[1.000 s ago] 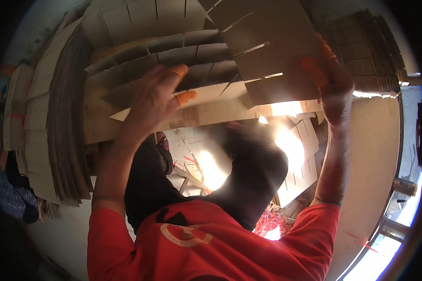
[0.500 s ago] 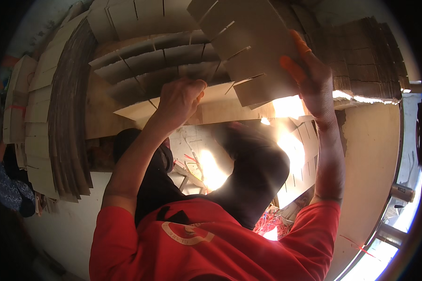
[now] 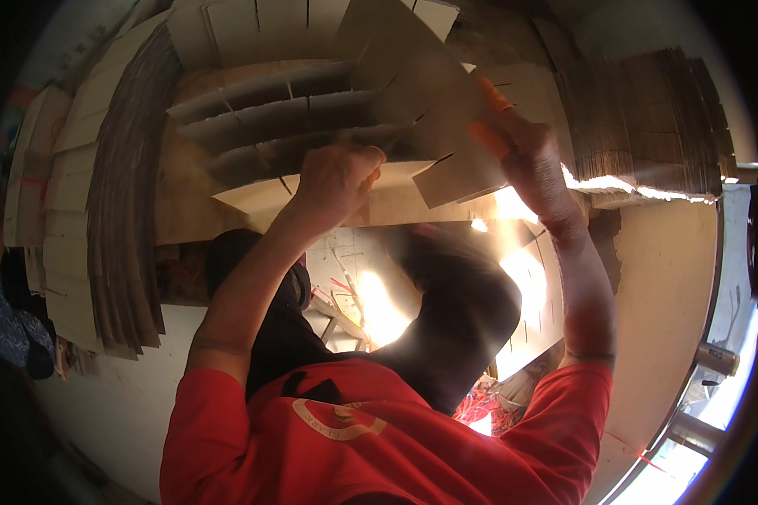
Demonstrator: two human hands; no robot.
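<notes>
My right hand (image 3: 518,156), with orange covers on thumb and finger, grips the right edge of a slotted cardboard sheet (image 3: 446,118). The sheet is held tilted over the right ends of several slotted cardboard strips (image 3: 290,114), which stand on edge in rows. Motion blurs its upper part. My left hand (image 3: 337,181) is closed at the nearest cardboard strip (image 3: 257,195), pinching it near its middle; its fingertips are partly hidden. An orange cover shows on one of its fingers.
A tall stack of slotted cardboard (image 3: 130,194) stands at the left, another stack (image 3: 648,118) at the far right. More slotted sheets (image 3: 261,29) lie behind the rows. A wooden board (image 3: 177,202) lies under the strips. Red string (image 3: 488,408) is heaped below my right arm.
My right hand has moved left and slightly down with the cardboard sheet, bringing it further over the rows. My left hand has shifted slightly right and stays closed.
</notes>
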